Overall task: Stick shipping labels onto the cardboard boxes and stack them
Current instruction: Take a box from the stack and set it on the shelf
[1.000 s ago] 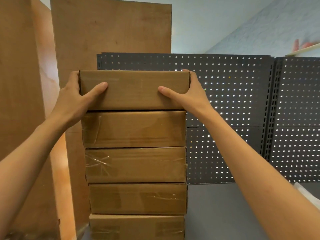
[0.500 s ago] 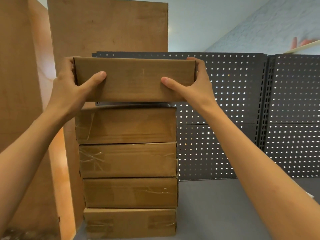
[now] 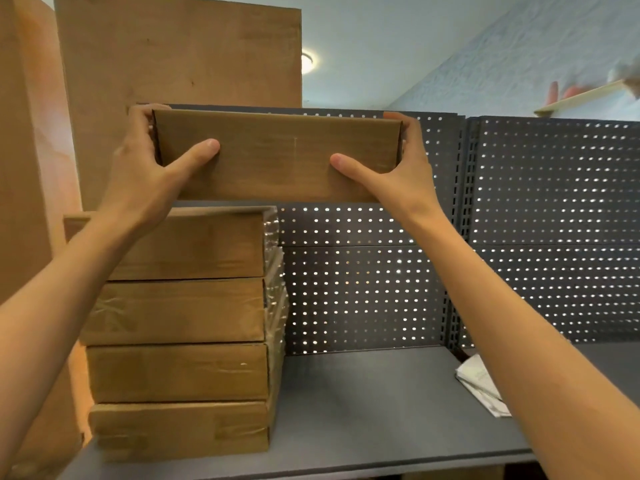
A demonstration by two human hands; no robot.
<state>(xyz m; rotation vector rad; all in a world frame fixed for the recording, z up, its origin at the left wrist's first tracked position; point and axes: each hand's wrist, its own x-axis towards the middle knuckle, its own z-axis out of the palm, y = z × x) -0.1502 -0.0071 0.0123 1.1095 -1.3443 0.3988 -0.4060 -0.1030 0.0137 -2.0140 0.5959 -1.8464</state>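
- I hold one cardboard box [image 3: 277, 155] in the air between both hands, its long axis running 9 to 3 o'clock and level, its broad brown side facing me
- My left hand [image 3: 145, 174] grips the 9 o'clock end: thumb laid flat on the near face, fingers wrapped around the end and out of sight behind it
- My right hand [image 3: 401, 174] grips the 3 o'clock end in the mirrored way, thumb on the near face, fingers curled over the far edge
- The governing relation: the stack [image 3: 176, 337] of four taped boxes lies at 7 o'clock from the held box, below it and offset to the left; a clear gap separates the held box's underside from the top of the stack
- The held box overhangs the stack's right edge toward 3 o'clock; my left hand is the nearer one to the stack, directly above its top box
- In my judgement, whichever way the box goes next, a level box and an equal grip at both ends matter most
- I cannot see a shipping label on the face turned toward me
- The stack stands on a dark grey shelf [image 3: 363, 403], backed by a perforated metal panel [image 3: 536, 237]
- Tall brown boards [image 3: 173, 53] stand at 10 to 12 o'clock behind the stack
- Folded paper [image 3: 481, 386] lies on the shelf at 4 o'clock, partly hidden by my right forearm
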